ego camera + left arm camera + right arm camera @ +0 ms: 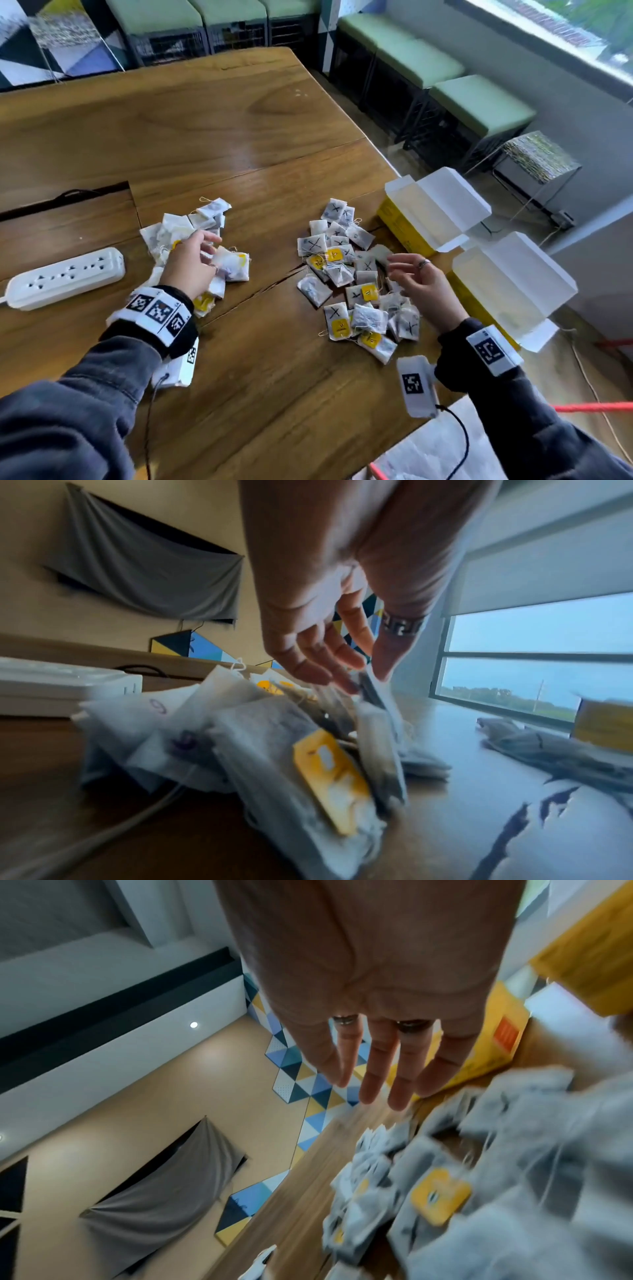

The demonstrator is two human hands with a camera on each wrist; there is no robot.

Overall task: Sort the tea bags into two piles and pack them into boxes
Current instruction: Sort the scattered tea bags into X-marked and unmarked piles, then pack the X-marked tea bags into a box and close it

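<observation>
Wooden tabletop [239, 144] is being used as the work surface, and everything of the task is being kept on its near half. Two open yellow boxes [421, 219] are being stood at the table's right edge, one behind the other, flaps raised, just beside the right pile [356, 277]. That pile, of tea bags marked with a black cross, is being spread in a long band running from the far box towards the person. The left pile [202, 246], of bags with fainter purple marks, is being kept well apart from it, beside a white power strip [65, 277].

Each hand is being held over its own pile. The left hand [190, 263] is being lowered onto the left pile with fingers loosely spread; in the left wrist view the fingertips [342, 680] are seen right at a bag's upper edge, but whether a bag is being pinched cannot be told through the blur. The right hand [421, 284] is being held palm-up and relaxed at the right pile's box-side edge, and nothing is being gripped by it.

Packing is judged to be turning on this: the boxes lie to the right, so the right hand is the nearer one.

Box interiors are being washed out by glare, and the right wrist view is heavily smeared.
</observation>
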